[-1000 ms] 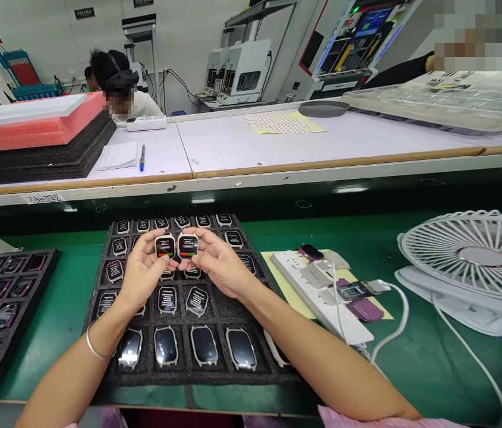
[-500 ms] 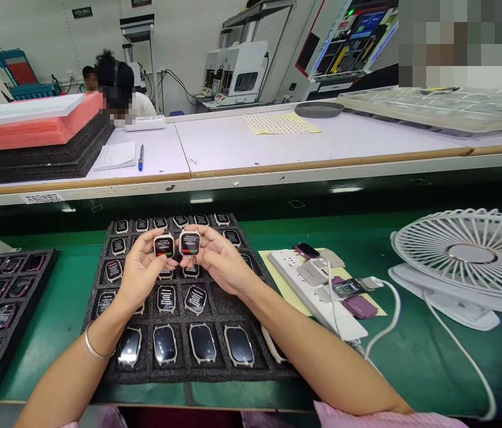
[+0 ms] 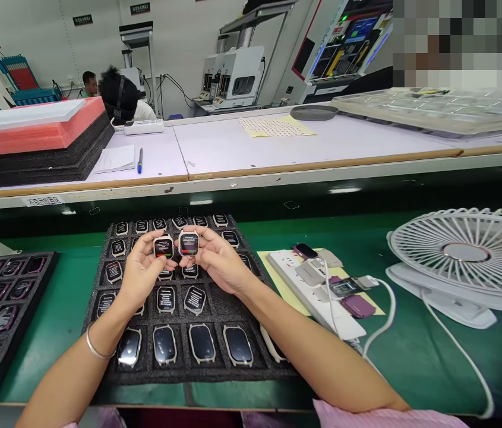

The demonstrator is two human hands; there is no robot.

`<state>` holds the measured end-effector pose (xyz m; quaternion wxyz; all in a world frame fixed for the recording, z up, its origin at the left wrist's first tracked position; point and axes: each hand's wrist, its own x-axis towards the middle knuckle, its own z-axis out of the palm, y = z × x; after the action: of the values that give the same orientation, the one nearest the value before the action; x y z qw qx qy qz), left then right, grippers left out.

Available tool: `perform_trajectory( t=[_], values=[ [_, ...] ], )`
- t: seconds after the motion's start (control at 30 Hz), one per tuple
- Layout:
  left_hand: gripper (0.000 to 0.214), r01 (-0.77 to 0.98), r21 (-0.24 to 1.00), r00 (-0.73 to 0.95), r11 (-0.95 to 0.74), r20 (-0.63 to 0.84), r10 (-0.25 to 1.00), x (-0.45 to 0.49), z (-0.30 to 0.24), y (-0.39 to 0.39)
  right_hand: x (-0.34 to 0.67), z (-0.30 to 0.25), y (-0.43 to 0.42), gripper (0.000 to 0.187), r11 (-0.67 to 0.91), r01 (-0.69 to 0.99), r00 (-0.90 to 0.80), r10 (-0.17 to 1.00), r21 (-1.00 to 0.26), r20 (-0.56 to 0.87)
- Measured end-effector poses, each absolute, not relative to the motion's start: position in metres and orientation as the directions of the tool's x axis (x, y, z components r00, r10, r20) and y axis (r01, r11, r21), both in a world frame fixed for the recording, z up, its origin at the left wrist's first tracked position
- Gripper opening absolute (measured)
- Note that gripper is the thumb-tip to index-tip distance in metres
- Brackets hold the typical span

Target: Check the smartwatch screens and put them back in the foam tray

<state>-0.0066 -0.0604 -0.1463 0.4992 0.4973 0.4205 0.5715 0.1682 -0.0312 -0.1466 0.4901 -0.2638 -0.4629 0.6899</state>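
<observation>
My left hand (image 3: pixel 140 267) is closed around a smartwatch without a strap (image 3: pixel 164 247), its lit screen facing me. Beside it, my right hand (image 3: pixel 220 258) grips a second smartwatch (image 3: pixel 189 243), also with text and a coloured bar on its screen. Both watches are held side by side above a black foam tray (image 3: pixel 174 371). Light-framed smartwatches sit in the tray's compartments; several show white text, while a watch in the front row (image 3: pixel 202 343) has a dark screen. My hands and forearms hide part of the tray.
At left lies another foam tray (image 3: pixel 14 297) with purple-framed watches. A white power strip (image 3: pixel 295 279) with chargers and cables is to the right, before a white fan (image 3: pixel 464 252). A raised shelf edge (image 3: pixel 251 169) runs behind. A person (image 3: pixel 119 98) is beyond it.
Both hands keep hold of the watches in nearly the same place. The camera view has shifted slightly, and the person in the background has lifted their head a little.
</observation>
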Motion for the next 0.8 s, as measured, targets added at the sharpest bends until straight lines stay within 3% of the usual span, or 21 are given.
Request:
perform_trajectory(
  t=[0.8],
  values=[
    [0.050,-0.133,0.979,-0.013,-0.151,0.151,0.988,-0.0042,-0.1458,-0.0614,0.1695,-0.1476,-0.0330,0.046,-0.058,-0.446,-0.414,0.898,-0.893,0.148]
  ],
)
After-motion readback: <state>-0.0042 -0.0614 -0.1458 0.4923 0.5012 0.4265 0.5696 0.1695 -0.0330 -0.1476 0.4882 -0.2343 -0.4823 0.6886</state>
